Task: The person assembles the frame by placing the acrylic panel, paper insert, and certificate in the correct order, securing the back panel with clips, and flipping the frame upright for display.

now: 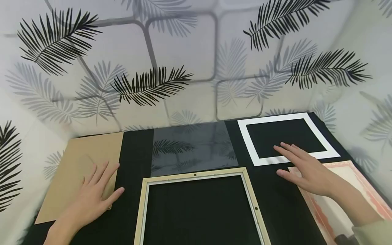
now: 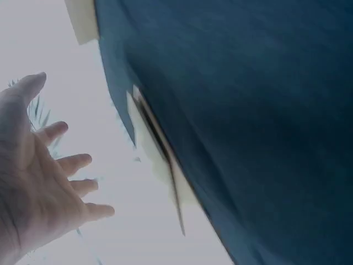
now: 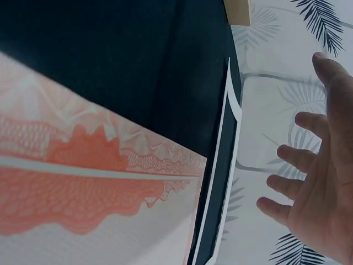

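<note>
With its fingers spread, my left hand [image 1: 92, 200] is over the lower right part of a brown backing board [image 1: 88, 149] in the head view. My right hand [image 1: 309, 173] reaches over the lower edge of a white mat border [image 1: 249, 143] and the near corner of a pink-bordered certificate sheet [image 1: 340, 170]. Both wrist views show an extended hand, left [image 2: 49, 182] and right [image 3: 320, 182], with nothing in the palm. Between the hands lies a pale wooden picture frame [image 1: 171, 177], its near side cut off by the view. Whether either hand touches anything is unclear.
A clear, reflective sheet [image 1: 196, 149] lies behind the frame. Everything rests on a black cloth [image 1: 134, 160]. Behind and at the sides stands a leaf-patterned light backdrop [image 1: 183, 47].
</note>
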Action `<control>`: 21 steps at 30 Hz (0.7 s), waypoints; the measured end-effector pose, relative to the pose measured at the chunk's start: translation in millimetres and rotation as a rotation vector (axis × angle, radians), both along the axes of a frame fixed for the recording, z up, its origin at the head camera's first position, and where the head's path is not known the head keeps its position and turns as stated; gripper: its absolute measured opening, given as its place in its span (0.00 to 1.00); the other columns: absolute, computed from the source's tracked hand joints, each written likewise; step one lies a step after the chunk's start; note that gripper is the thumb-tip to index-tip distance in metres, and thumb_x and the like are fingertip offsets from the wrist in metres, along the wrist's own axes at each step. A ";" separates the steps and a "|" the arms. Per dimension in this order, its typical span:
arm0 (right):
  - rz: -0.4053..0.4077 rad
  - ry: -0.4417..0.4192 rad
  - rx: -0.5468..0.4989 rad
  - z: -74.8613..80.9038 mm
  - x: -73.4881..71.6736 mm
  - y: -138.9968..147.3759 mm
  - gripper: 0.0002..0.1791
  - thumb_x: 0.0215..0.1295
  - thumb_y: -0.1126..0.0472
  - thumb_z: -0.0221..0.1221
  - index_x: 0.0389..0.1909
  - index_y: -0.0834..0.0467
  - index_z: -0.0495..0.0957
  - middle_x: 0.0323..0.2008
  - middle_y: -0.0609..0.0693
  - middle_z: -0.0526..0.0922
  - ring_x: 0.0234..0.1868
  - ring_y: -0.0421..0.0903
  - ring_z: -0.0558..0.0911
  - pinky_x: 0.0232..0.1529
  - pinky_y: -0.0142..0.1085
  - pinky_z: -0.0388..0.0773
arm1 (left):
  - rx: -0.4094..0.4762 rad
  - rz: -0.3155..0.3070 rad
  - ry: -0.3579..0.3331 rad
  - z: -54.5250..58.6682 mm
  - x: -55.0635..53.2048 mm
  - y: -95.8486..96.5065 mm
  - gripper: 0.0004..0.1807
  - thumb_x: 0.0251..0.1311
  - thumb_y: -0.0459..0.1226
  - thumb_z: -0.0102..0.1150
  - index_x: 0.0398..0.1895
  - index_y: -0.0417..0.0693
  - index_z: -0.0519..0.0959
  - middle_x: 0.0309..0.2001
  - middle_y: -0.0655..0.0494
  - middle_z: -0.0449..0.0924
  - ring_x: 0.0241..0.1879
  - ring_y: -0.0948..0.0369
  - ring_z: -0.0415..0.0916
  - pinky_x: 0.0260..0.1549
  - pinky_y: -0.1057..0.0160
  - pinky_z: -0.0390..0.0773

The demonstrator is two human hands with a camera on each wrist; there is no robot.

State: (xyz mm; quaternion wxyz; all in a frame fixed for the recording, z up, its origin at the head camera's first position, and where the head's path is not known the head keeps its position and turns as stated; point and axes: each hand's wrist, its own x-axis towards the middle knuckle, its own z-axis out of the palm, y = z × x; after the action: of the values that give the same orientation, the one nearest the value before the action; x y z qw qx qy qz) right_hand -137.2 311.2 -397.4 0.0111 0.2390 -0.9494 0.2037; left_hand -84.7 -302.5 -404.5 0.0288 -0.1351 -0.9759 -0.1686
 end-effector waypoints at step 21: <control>0.129 -0.064 -0.037 3.2 -52.2 -36.5 0.38 0.61 0.40 0.57 0.67 0.54 0.62 0.64 0.50 0.65 0.63 0.52 0.63 0.57 0.53 0.63 | 0.113 -0.153 0.018 -4.8 -27.9 45.1 0.33 0.56 0.50 0.63 0.61 0.42 0.69 0.57 0.49 0.70 0.56 0.49 0.68 0.50 0.46 0.70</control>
State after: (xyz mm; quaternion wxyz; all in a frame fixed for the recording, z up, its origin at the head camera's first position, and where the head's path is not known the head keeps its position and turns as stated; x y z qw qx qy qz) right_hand -189.4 274.7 -394.3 -0.0280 0.2925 -0.9280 0.2291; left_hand -112.5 -257.4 -409.3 0.0320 -0.2088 -0.9515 -0.2237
